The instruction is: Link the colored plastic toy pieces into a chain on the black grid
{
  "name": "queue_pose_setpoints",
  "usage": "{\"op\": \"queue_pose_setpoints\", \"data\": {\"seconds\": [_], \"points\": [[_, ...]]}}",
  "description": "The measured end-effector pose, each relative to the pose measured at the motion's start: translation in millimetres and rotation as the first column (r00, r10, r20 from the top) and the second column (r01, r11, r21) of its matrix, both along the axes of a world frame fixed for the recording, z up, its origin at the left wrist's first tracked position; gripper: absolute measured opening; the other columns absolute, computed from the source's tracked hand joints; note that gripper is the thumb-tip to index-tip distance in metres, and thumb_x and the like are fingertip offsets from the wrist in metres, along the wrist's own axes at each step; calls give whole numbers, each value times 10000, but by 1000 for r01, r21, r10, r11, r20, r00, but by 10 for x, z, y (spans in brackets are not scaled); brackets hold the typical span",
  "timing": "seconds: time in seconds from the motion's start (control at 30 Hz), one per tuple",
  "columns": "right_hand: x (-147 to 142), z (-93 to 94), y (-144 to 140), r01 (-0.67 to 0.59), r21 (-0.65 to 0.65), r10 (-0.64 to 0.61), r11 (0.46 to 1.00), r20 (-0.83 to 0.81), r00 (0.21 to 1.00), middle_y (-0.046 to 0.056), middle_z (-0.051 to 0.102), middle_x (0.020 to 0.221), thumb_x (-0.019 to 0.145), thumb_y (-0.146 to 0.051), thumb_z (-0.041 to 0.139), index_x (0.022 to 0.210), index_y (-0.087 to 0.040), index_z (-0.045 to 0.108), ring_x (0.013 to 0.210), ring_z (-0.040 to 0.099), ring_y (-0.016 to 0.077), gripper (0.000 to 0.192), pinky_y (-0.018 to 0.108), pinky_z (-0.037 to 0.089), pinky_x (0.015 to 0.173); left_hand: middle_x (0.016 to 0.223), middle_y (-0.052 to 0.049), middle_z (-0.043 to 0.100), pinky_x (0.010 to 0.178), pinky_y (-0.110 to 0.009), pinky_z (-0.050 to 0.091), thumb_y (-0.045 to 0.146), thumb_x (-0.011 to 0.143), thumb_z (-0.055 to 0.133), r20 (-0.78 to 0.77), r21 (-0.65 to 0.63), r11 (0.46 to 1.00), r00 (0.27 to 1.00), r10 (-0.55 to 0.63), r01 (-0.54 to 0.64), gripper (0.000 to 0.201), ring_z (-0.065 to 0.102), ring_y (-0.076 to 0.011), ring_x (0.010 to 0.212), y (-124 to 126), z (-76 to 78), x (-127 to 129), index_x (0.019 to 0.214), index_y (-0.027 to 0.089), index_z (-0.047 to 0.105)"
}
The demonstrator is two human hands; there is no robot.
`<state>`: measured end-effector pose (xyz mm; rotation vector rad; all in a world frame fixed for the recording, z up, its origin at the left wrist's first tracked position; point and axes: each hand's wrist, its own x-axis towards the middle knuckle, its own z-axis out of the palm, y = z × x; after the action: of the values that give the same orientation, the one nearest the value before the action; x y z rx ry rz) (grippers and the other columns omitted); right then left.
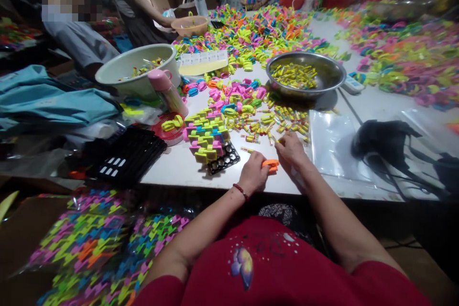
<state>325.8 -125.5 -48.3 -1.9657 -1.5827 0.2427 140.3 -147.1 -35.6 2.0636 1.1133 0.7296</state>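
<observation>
My left hand [254, 173], with a dark red bead bracelet at the wrist, is closed on an orange plastic clip-like piece [270, 166] above the table's front edge. Just right of it, my right hand [292, 148] reaches to the edge of a spread of small yellow wrapped pieces [292, 117]. Its fingers are bent together at the tips, and what they hold, if anything, cannot be made out. Left of my hands stands a black tray with holes [225, 157], with rows of yellow, pink and blue plastic pieces [206, 136] standing in it.
A steel bowl [337, 74] of yellow wrapped pieces stands behind my hands. At left are a pale green basin [107, 74], a pink-capped bottle [165, 88] and stacked black trays [131, 155]. Clear plastic bags [333, 143] lie at right. Several people sit around the table.
</observation>
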Motion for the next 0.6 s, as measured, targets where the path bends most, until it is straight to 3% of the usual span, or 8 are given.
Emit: {"op": "queue_pose_setpoints", "data": {"seconds": [0.1, 0.2, 0.27, 0.33, 0.4, 0.47, 0.6], "points": [[-25, 103, -129, -18, 0, 18, 1000, 45, 999, 159, 595, 1004, 859, -245, 478, 874, -146, 639, 953, 541, 275, 189, 412, 434, 887, 822, -9, 541, 691, -262, 470, 277, 813, 647, 249, -271, 962, 963, 98, -28, 150, 517, -124, 738, -54, 66, -113, 774, 157, 565], [-51, 265, -298, -8, 24, 11, 1000, -119, 993, 121, 648, 924, 903, -319, 478, 1002, -160, 653, 856, 568, 250, 257, 399, 448, 836, 753, 5, 560, 557, -202, 401, 358, 781, 708, 462, -602, 789, 858, 223, 119, 276, 483, -74, 588, -134, 159, -219, 919, 142, 606], [-64, 361, -431, -22, 68, 43, 997, -328, 944, 90, 663, 930, 885, -398, 541, 1036, -182, 664, 822, 580, 222, 291, 368, 463, 803, 755, 5, 576, 520, -177, 363, 391, 753, 746, 535, -706, 672, 790, 300, 222, 375, 468, -53, 553, -188, 233, -284, 1000, 141, 615], [-87, 434, -570, -50, 85, 89, 995, -557, 826, 65, 665, 918, 829, -462, 629, 1023, -192, 671, 802, 590, 202, 335, 336, 479, 754, 827, -15, 606, 526, -168, 373, 419, 727, 773, 573, -745, 608, 730, 372, 275, 424, 506, -57, 593, -239, 312, -342, 1014, 145, 624], [-139, 493, -705, -84, 75, 111, 994, -735, 668, 47, 665, 889, 776, -490, 696, 993, -196, 667, 787, 602, 189, 367, 313, 489, 716, 882, -31, 612, 541, -169, 399, 456, 722, 774, 599, -751, 589, 681, 421, 297, 435, 537, -71, 646, -284, 383, -387, 991, 144, 634], [-222, 545, -826, -120, 69, 125, 990, -820, 559, 45, 672, 901, 775, -492, 707, 981, -198, 661, 813, 619, 188, 362, 313, 501, 732, 876, -32, 598, 545, -174, 413, 469, 740, 754, 629, -735, 597, 654, 422, 322, 409, 526, -73, 652, -319, 432, -419, 951, 138, 640], [-413, 622, -1013, -286, 31, 182, 958, -836, 518, 26, 673, 886, 879, -456, 613, 1265, -228, 582, 801, 625, 173, 450, 331, 512, 780, 878, -28, 582, 545, -172, 396, 438, 778, 720, 678, -674, 643, 651, 341, 365, 321, 483, -62, 635, -358, 456, -456, 823, 137, 620]]}}
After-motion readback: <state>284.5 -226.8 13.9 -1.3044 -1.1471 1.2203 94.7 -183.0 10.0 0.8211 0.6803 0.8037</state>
